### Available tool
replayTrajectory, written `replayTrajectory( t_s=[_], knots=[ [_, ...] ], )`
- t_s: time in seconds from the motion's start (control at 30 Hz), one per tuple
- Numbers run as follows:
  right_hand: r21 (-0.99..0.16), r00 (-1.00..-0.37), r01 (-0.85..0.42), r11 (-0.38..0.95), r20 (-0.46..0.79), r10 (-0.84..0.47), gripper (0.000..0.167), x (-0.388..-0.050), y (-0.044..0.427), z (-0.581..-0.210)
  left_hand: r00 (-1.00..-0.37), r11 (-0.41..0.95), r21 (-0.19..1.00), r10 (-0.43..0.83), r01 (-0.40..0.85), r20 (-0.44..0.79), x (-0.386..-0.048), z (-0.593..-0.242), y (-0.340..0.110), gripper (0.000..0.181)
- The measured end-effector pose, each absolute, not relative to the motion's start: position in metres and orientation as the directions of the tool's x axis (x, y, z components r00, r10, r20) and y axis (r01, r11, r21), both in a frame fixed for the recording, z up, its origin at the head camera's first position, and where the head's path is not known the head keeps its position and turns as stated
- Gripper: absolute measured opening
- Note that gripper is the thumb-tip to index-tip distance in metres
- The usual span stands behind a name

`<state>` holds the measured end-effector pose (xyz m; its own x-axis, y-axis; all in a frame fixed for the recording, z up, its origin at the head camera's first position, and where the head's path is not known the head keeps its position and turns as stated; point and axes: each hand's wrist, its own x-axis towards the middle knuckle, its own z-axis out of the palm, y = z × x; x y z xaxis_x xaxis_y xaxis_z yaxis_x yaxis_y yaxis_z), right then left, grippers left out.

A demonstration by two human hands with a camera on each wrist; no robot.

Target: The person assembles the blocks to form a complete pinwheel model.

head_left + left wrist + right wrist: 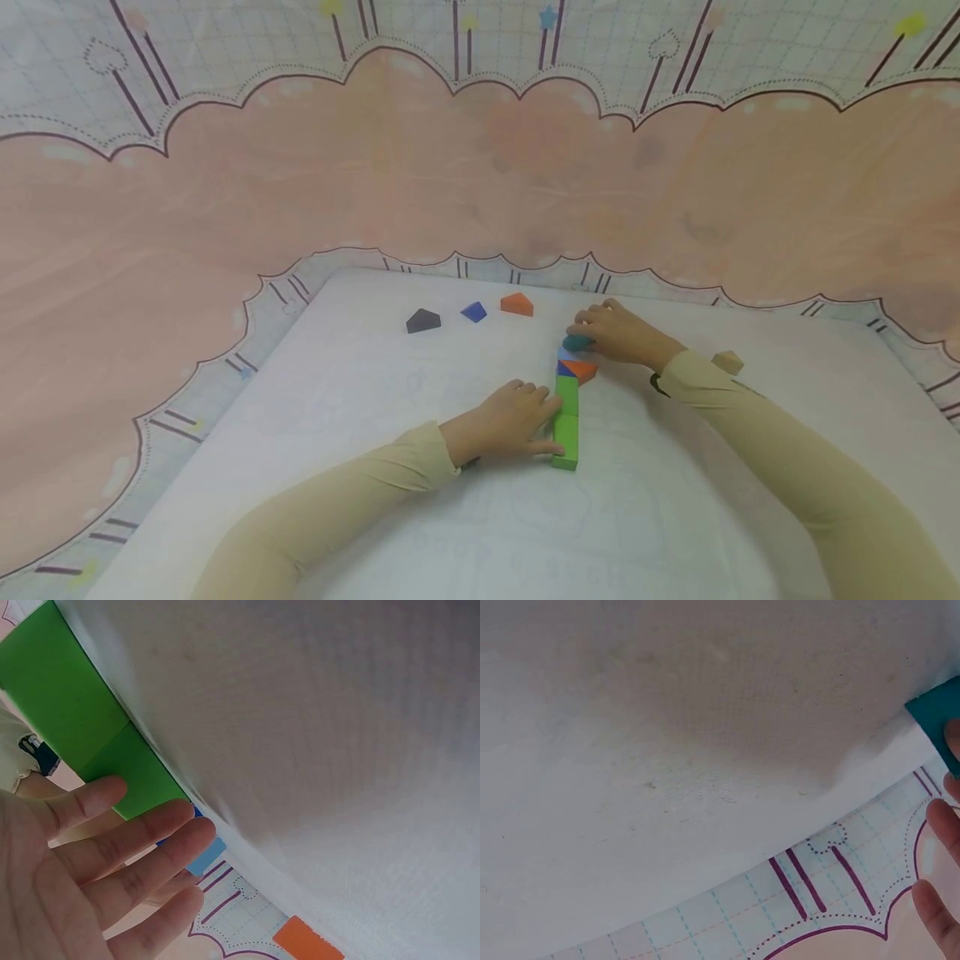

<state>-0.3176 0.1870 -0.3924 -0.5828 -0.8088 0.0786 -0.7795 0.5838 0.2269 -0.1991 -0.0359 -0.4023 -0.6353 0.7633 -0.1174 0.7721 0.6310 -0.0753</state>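
Observation:
Two green blocks [568, 429] lie end to end in a line on the white table. My left hand [510, 421] rests against their left side, its fingers spread and fairly straight in the left wrist view. Beyond the green blocks lie a small dark blue piece [565, 370], an orange block [585, 372] and a light blue block [565, 356]. At the far end my right hand [621, 335] pinches a teal block [576, 342] beside the light blue one. Only part of the teal block [936, 720] shows in the right wrist view.
Toward the back of the white table [375, 383] lie a dark grey block [423, 321], a blue block [474, 312] and another orange block [517, 305]. A wooden block [727, 362] sits beyond the right forearm. Patterned cloth [480, 167] surrounds the table.

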Motion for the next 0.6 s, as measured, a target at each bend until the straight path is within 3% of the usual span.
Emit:
replayTrajectory(
  t_s=[0.43, 0.6],
  knots=[
    [0.181, -0.586, -0.792, 0.583, 0.041, -0.809, 0.035, -0.3143, 0.1871, -0.3874, -0.63, 0.624, -0.09, 0.769, 0.776, -0.109, -0.2003, -0.4036, -0.0356, 0.059],
    [0.167, -0.64, -0.752, 0.638, 0.046, -0.767, 0.037, -0.3192, 0.1896, -0.3921, -0.63, 0.622, -0.097, 0.77, 0.777, -0.105, -0.2, -0.4037, -0.0358, 0.06]
  ],
)
